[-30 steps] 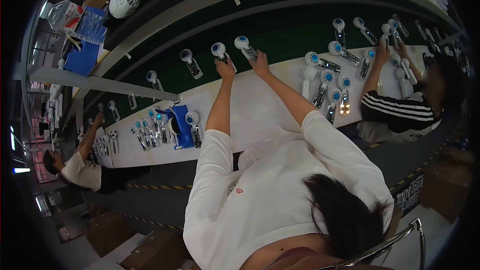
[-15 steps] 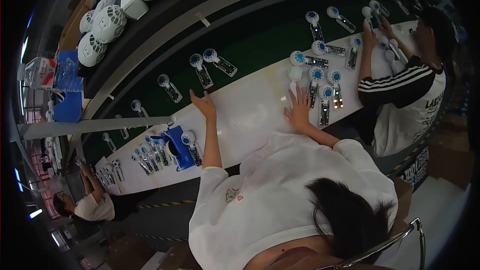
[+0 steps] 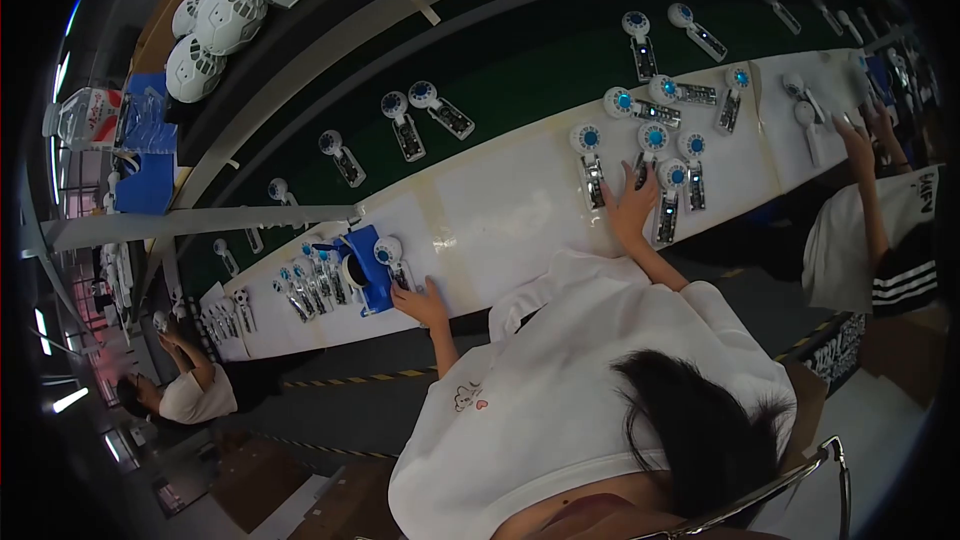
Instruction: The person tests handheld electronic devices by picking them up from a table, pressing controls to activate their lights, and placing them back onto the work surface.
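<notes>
My left hand is open at the table's front edge, thumb apart, its fingertips at the lower end of a white round-headed device with a circuit board in its handle. That device lies beside a blue holder. On the right, my right hand is open, fingers spread over the handle of a similar device with a blue centre; the fingers hide part of its board. Close by lie another blue-centred device to its left and one to its right.
A green conveyor belt carrying spaced devices runs behind the white table. A metal bar crosses at left. More devices stand in a row there. Co-workers sit at both sides, one with a hand near white parts.
My left hand has come down from near the belt to the device by the blue holder. My right hand has shifted right onto a device's handle. The device it left now shows a blue centre.
</notes>
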The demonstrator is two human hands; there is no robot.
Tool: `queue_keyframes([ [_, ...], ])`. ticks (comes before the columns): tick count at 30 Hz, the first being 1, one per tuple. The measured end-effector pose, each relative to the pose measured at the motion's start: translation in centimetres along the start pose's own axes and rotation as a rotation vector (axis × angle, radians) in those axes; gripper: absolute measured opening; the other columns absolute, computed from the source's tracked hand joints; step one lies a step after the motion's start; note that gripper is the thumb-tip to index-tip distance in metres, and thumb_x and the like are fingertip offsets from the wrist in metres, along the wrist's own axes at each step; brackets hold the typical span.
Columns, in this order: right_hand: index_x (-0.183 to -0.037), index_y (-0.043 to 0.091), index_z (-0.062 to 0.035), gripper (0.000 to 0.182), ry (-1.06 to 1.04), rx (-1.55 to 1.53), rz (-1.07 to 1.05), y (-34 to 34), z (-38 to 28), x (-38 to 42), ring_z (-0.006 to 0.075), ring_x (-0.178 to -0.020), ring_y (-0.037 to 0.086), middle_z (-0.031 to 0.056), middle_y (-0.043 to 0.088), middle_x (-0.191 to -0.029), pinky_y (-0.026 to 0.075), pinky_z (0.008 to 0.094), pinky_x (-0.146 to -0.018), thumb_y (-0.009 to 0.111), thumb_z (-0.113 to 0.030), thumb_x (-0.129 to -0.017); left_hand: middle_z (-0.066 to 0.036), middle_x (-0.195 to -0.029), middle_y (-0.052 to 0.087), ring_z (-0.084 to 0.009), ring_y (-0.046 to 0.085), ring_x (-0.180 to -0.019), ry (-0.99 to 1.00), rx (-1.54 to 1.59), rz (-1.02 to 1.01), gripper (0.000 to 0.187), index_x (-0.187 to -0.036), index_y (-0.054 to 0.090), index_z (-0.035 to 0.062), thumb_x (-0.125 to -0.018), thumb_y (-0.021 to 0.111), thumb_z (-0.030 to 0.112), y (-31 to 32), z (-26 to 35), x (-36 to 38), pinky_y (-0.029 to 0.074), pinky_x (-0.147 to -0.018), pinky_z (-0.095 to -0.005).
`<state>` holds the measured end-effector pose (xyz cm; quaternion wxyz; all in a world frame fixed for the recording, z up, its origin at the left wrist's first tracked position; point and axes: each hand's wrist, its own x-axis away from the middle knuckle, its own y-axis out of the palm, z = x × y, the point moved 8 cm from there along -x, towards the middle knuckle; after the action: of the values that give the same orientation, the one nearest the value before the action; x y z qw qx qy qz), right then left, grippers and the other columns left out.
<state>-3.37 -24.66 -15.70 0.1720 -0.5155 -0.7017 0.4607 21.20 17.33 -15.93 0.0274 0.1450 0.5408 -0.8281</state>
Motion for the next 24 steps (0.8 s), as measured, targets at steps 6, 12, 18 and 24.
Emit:
queue_keyframes([
  [6, -0.125, 0.044, -0.0088, 0.058, 0.002, -0.010, 0.087, 0.6, 1.0, -0.9, 0.0425, -0.119, 0.027, 0.0278, 0.025, -0.130, 0.024, 0.0491, -0.098, 0.059, -0.004, -0.070, -0.025, -0.116, 0.040, -0.0407, 0.040, -0.107, -0.065, -0.104, -0.008, 0.063, -0.124, 0.035, -0.0052, -0.073, 0.066, 0.014, -0.2, -1.0, -1.1, 0.033, -0.091, -0.0472],
  [12, -0.125, 0.044, -0.0081, 0.056, -0.137, -0.276, -0.081, 1.4, -0.9, 1.3, 0.0450, -0.120, 0.025, 0.0303, 0.023, -0.133, 0.022, 0.0533, -0.097, 0.054, -0.009, -0.070, -0.026, -0.120, 0.041, -0.0398, 0.040, -0.107, -0.083, 0.009, -0.144, 0.058, -0.126, 0.035, -0.0035, -0.077, 0.062, 0.013, 1.5, -0.6, -0.5, 0.033, -0.089, -0.0466],
  [18, -0.119, 0.047, -0.0016, 0.061, -0.096, -0.027, -0.108, 1.9, -4.3, 1.8, 0.0448, -0.123, 0.023, 0.0298, 0.017, -0.136, 0.025, 0.0526, -0.094, 0.063, -0.025, -0.065, -0.026, -0.120, 0.040, -0.0394, 0.037, -0.108, 0.081, 0.262, -0.065, 0.054, -0.125, 0.032, -0.0089, -0.085, 0.054, 0.020, 3.0, 5.7, 1.4, 0.026, -0.094, -0.0450],
  [24, -0.107, 0.054, 0.0017, 0.057, -0.130, -0.162, -0.113, 5.9, -6.3, -0.8, 0.0415, -0.124, 0.023, 0.0246, 0.017, -0.139, 0.029, 0.0508, -0.092, 0.070, -0.022, -0.057, -0.026, -0.118, 0.042, -0.0380, 0.040, -0.102, 0.237, 0.478, -0.166, 0.050, -0.123, 0.037, -0.0066, -0.081, 0.057, 0.011, 6.6, 15.9, -2.1, 0.030, -0.088, -0.0435],
])
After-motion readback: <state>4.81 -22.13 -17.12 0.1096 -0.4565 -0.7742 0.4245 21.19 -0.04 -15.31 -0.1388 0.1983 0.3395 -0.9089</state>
